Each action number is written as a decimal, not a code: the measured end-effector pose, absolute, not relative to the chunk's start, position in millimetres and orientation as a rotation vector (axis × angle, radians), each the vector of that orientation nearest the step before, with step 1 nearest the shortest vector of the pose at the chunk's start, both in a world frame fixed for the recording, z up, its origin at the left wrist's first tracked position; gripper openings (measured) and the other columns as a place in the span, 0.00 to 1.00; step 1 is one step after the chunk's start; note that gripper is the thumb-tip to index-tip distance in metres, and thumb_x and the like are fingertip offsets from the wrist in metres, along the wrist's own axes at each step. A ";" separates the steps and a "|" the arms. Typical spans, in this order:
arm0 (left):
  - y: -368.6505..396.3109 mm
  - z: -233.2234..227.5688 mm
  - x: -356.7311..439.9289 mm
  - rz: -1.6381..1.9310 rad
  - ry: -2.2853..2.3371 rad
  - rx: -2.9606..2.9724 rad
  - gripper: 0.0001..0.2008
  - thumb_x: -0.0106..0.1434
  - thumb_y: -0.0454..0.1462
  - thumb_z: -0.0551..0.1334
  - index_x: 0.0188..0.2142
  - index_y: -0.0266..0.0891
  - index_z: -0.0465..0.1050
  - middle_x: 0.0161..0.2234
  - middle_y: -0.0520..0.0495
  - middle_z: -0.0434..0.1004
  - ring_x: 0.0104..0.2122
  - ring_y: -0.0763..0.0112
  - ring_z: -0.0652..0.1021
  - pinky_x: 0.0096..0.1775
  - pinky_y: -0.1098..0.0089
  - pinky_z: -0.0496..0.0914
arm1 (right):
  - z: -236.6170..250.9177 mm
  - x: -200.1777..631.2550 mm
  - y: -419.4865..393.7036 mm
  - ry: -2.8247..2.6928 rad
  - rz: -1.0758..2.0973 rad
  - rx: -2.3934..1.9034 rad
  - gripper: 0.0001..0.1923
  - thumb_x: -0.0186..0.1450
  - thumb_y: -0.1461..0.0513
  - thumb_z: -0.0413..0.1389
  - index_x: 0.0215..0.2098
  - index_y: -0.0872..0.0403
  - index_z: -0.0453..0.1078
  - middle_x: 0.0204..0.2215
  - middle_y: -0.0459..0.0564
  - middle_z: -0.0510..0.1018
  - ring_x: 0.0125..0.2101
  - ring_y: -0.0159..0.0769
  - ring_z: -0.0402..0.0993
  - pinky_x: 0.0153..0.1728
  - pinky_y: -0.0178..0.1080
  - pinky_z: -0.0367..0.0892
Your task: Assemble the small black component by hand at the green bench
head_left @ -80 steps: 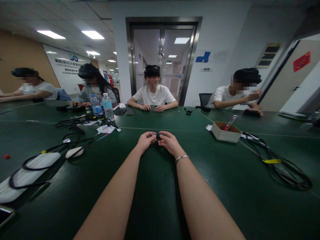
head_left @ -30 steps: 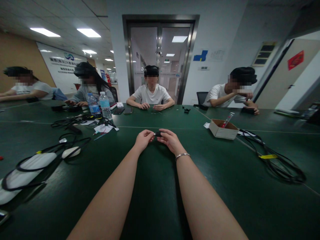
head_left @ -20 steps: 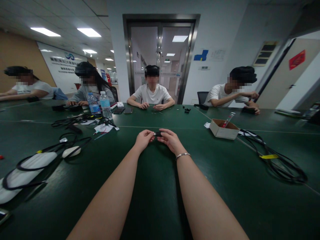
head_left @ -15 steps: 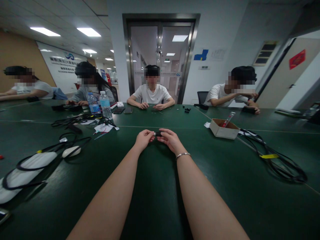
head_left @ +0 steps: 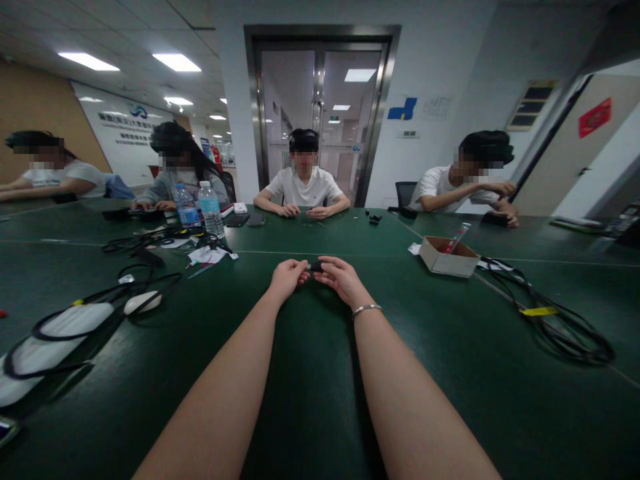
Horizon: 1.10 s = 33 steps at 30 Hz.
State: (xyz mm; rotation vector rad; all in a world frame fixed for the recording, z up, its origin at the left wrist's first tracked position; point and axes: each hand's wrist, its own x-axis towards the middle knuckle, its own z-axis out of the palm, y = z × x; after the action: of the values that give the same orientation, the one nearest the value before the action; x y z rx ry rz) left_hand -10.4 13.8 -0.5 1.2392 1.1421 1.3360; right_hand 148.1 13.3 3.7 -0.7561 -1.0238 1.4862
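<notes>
Holding a small black object [head_left: 316, 267] between both hands, over the middle of a dark green desk [head_left: 310, 400], well short of the far edge; too small in view to name with confidence. Showing more of the black body and its pale, perhaps metal, end than a couple of seconds ago, yet scarcely differing from half a second ago. Suggesting, as a judgement, careful finger work on one little piece, in a settled two-handed hold.

Pinching the pale end with the left hand [head_left: 287, 280], fingertips pressed together with almost no gap. Gripping the black end with the right hand [head_left: 343, 280], fingers clamped on the body and lower fingers loosely curled; wearing a silver bracelet [head_left: 367, 310] on that wrist. Leaving only a short stretch visible between one grip and the other, so impossible to tell whether made of one part or two joined.

Including, toward the left side of the desk, a white mouse-shaped object [head_left: 143, 303] and, nearer the far edge, water bottles [head_left: 211, 210]. Including, toward the right side, a cardboard box [head_left: 450, 265] beside a coiled black cable [head_left: 600, 357]. Facing, across the far edge, a person in a white T-shirt [head_left: 306, 190].
</notes>
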 end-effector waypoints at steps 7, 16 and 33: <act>15.0 -0.4 -9.9 1.331 1.178 1.250 0.15 0.55 0.45 0.66 0.27 0.33 0.71 0.21 0.46 0.74 0.19 0.77 0.71 0.23 0.75 0.63 | 2.4 148.4 14.3 -1.042 1.480 -0.754 0.08 0.61 0.73 0.57 0.37 0.58 0.72 0.28 0.50 0.78 0.27 0.35 0.79 0.32 0.35 0.77; 14.7 -0.1 -9.8 1.314 1.231 1.287 0.15 0.59 0.45 0.62 0.26 0.33 0.70 0.20 0.46 0.73 0.19 0.77 0.70 0.23 0.75 0.63 | 4.2 147.5 12.3 -1.043 1.475 -0.763 0.08 0.61 0.73 0.57 0.37 0.57 0.72 0.28 0.50 0.78 0.27 0.35 0.78 0.32 0.35 0.77; 11.1 0.6 -9.8 1.333 1.058 1.291 0.11 0.51 0.34 0.68 0.33 0.35 0.70 0.31 0.47 0.73 0.30 0.74 0.74 0.30 0.75 0.68 | 6.2 147.2 11.6 -1.031 1.474 -0.791 0.08 0.61 0.73 0.56 0.37 0.58 0.72 0.27 0.50 0.77 0.25 0.35 0.78 0.29 0.34 0.76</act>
State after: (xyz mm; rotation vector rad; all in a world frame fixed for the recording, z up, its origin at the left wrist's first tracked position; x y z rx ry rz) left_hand -9.8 11.1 0.6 1.2907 1.0583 1.3327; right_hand 147.2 11.6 6.2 -0.7914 -1.0309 1.4738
